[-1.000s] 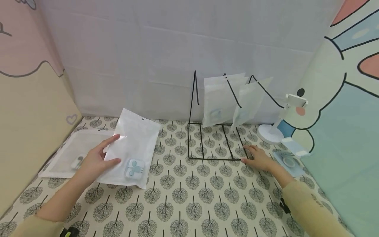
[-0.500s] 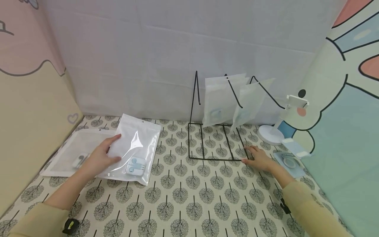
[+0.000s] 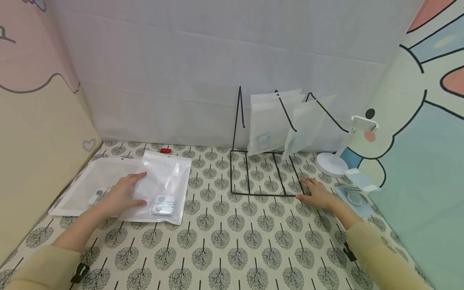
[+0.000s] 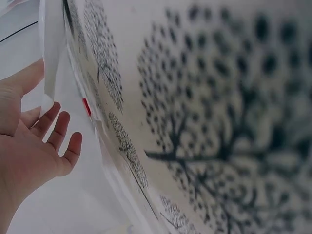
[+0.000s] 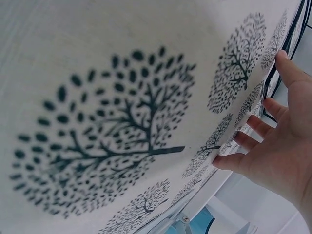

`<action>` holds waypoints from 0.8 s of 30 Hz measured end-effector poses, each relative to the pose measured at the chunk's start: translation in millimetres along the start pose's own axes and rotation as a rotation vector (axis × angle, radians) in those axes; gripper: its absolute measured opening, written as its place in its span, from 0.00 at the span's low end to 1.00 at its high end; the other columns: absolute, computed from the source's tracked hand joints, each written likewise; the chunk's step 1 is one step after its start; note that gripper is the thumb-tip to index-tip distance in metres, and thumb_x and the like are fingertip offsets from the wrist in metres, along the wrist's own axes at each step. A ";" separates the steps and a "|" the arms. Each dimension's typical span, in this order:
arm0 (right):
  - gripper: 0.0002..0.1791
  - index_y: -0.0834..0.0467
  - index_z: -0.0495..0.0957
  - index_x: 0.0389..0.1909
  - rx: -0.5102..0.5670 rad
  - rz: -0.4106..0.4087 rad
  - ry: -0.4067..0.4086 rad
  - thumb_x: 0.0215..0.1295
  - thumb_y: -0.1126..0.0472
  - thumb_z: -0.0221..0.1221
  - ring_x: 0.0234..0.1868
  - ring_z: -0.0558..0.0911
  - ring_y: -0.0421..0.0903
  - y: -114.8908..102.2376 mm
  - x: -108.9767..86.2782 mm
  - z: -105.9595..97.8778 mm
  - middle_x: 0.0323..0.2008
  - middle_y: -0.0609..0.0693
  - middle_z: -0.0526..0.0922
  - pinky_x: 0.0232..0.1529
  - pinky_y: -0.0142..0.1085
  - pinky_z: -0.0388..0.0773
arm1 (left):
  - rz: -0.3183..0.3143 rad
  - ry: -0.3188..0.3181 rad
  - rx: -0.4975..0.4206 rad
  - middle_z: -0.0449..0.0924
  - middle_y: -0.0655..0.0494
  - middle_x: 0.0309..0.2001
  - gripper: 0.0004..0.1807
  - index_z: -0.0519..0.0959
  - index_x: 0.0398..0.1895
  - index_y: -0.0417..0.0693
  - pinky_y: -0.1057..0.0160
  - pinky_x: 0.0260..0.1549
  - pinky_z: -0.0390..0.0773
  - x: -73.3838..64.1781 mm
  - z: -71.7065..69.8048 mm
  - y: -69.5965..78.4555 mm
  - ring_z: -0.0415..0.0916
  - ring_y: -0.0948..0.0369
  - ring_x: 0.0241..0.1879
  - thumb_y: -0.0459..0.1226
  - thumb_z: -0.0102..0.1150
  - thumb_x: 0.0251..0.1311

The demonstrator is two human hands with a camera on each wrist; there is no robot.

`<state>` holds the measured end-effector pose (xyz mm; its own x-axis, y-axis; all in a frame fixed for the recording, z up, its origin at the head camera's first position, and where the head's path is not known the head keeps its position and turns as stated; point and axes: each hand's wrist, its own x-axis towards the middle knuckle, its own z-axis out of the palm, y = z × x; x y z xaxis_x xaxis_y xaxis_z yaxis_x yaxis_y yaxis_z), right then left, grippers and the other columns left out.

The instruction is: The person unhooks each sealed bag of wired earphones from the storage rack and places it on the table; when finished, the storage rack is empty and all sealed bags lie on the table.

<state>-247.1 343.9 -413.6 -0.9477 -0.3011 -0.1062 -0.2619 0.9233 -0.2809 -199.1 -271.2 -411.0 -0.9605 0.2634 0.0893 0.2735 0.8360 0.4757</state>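
Note:
My left hand point(image 3: 121, 195) holds the left edge of a white zip bag point(image 3: 172, 173); in the left wrist view, the bag's edge point(image 4: 50, 90) runs between thumb and fingers. Inside the bag, a clear case of earphones point(image 3: 164, 204) shows near the bottom. The bag lies low over the cloth, partly on a second white bag point(image 3: 105, 171) with another earphone case point(image 3: 97, 196). My right hand point(image 3: 317, 195) rests with relaxed fingers at the right front corner of a black wire rack point(image 3: 266, 195). In the right wrist view, that hand's fingers point(image 5: 258, 126) are spread beside the black wire.
Several white bags point(image 3: 272, 117) stand upright in the rack's right slots; its left slot holds none. Right of it are a white phone stand point(image 3: 331, 164) and a light-blue stand point(image 3: 357, 199). A small red object point(image 3: 165, 150) lies by the back wall on the tree-print cloth point(image 3: 221, 237).
The zip bag has come down from a tilted, raised pose to lie flatter, its top edge lower. The small red object behind it now shows. My right hand stays at the rack.

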 end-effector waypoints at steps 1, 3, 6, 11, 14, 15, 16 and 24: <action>0.42 0.65 0.55 0.69 0.000 0.000 0.000 0.65 0.42 0.55 0.63 0.55 0.78 -0.2 -0.2 -0.2 0.66 0.74 0.54 0.54 0.72 0.60 | 0.006 -0.004 0.033 0.58 0.29 0.64 0.53 0.55 0.70 0.36 0.28 0.54 0.60 0.6 0.2 -1.5 0.59 0.32 0.58 0.43 0.73 0.42; 0.41 0.65 0.55 0.69 0.000 0.002 0.001 0.65 0.43 0.55 0.63 0.55 0.78 -0.6 -0.6 -0.4 0.66 0.74 0.54 0.54 0.72 0.60 | 0.025 -0.010 0.099 0.61 0.29 0.63 0.53 0.57 0.69 0.36 0.28 0.51 0.62 1.5 0.3 -4.2 0.61 0.33 0.57 0.46 0.73 0.40; 0.41 0.65 0.55 0.69 0.003 0.003 0.001 0.65 0.43 0.55 0.62 0.54 0.78 -1.2 -1.2 -0.5 0.66 0.74 0.53 0.54 0.72 0.60 | 0.050 -0.022 0.154 0.63 0.30 0.63 0.53 0.60 0.67 0.36 0.28 0.49 0.62 2.3 0.2 -8.0 0.62 0.34 0.56 0.51 0.72 0.39; 0.42 0.65 0.55 0.69 0.010 0.004 -0.004 0.65 0.42 0.54 0.62 0.54 0.78 -0.8 -2.5 0.5 0.66 0.74 0.53 0.54 0.72 0.59 | 0.084 -0.037 0.169 0.65 0.32 0.62 0.55 0.62 0.66 0.37 0.28 0.49 0.60 3.5 0.7 -16.5 0.61 0.35 0.56 0.61 0.69 0.38; 0.42 0.65 0.54 0.69 0.008 0.006 -0.011 0.65 0.42 0.54 0.63 0.53 0.78 0.2 -2.5 0.9 0.66 0.74 0.52 0.54 0.72 0.59 | 0.093 -0.047 0.188 0.66 0.32 0.61 0.56 0.63 0.66 0.38 0.27 0.49 0.59 5.8 2.2 -23.0 0.61 0.34 0.56 0.65 0.66 0.37; 0.42 0.65 0.54 0.69 0.008 0.007 -0.012 0.65 0.42 0.54 0.63 0.53 0.79 0.4 -2.3 0.9 0.66 0.74 0.52 0.54 0.72 0.59 | 0.092 -0.050 0.193 0.66 0.32 0.61 0.56 0.63 0.66 0.38 0.27 0.49 0.58 6.6 2.6 -25.3 0.61 0.34 0.57 0.65 0.65 0.37; 0.42 0.65 0.54 0.69 0.009 0.007 -0.010 0.65 0.42 0.54 0.63 0.53 0.79 0.7 -1.9 1.0 0.66 0.74 0.52 0.54 0.72 0.59 | 0.092 -0.054 0.197 0.66 0.32 0.61 0.56 0.63 0.66 0.39 0.27 0.49 0.58 7.6 2.8 -27.2 0.60 0.34 0.57 0.66 0.65 0.37; 0.42 0.64 0.54 0.70 0.006 0.011 -0.007 0.65 0.41 0.54 0.63 0.53 0.78 1.7 1.2 0.7 0.67 0.74 0.52 0.54 0.72 0.59 | 0.073 -0.088 0.233 0.66 0.32 0.59 0.58 0.65 0.66 0.40 0.30 0.49 0.58 14.7 -0.4 -36.3 0.59 0.36 0.56 0.71 0.60 0.36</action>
<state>-248.6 344.9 -414.9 -0.9492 -0.2923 -0.1164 -0.2499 0.9252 -0.2856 -223.2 -297.9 -426.6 -0.9326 0.3592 0.0346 0.3558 0.8990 0.2553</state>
